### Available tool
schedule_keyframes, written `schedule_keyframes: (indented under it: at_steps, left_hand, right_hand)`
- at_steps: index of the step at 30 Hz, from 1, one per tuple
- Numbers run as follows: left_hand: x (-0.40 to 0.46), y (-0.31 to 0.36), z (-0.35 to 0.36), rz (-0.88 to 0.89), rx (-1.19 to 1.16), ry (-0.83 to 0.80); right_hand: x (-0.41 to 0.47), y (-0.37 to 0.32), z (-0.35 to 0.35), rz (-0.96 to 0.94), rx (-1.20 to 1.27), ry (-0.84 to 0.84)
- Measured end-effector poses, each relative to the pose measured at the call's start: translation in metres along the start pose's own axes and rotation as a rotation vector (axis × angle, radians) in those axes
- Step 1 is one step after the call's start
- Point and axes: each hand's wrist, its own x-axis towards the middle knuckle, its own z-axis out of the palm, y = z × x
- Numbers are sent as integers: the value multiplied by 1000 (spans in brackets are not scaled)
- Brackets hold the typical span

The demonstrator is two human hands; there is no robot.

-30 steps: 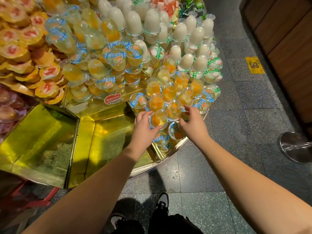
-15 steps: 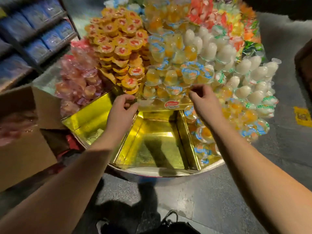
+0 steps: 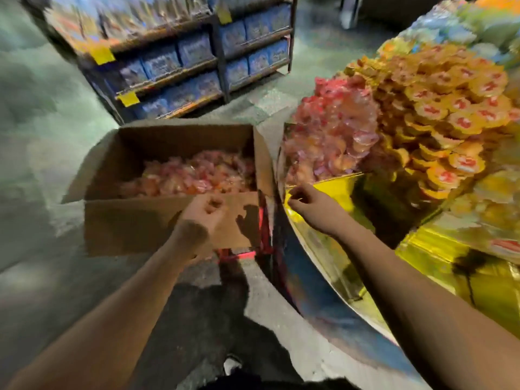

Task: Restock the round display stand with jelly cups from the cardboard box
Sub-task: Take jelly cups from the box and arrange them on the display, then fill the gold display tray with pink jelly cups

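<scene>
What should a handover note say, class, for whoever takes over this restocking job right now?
Left hand: loosely curled, holding nothing, in front of the cardboard box's near wall.
Right hand: over the round display stand's rim; blur hides its grip.
Pink jelly cups fill the box; a matching pink pile sits on the stand.
Done: upper tiers stocked.
Left: fill the bare gold compartment from the box.

The box is sitting left of the stand, cups lying in it. Shelves are standing far behind.
</scene>
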Motion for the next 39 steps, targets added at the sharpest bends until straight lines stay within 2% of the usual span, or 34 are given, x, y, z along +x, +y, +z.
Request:
schedule_keyframes:
  at_steps: [4,9,13,18,21,24,28,31,34,39]
  left_hand:
    - [19,-53,-66,-34,137,19]
    - [60,-93,-101,-123,276,5]
    - [101,-106,-109,-219,239,-52]
    - [177,-116,-103,-319,157,-75]
    - [226,-135,-90,-411,110,-84]
    - [274,-155,-69,-584,71,-92]
    - [318,-181,-38,-841,-200,-125]
    - [338,-199,-20,-1003,-279,-115]
    - [353,-210,-4,-1074,-226,-84]
    - [368,-213,10,-1096,-219,-60]
  right_hand:
    - [44,-41,59,-22,-58,-115]
    - [98,-67,100,-9,-179,-208]
    - [154,-64,116,38,-234,-281]
    - [239,-49,137,161,-172,-292]
    - [287,-40,157,261,-120,-321]
    - [324,-30,177,431,41,-351]
    - [360,-13,201,748,157,-362]
    - [378,2,221,871,249,-368]
    - [392,4,235,955,358,-329]
    - [406,10,248,1054,524,-292]
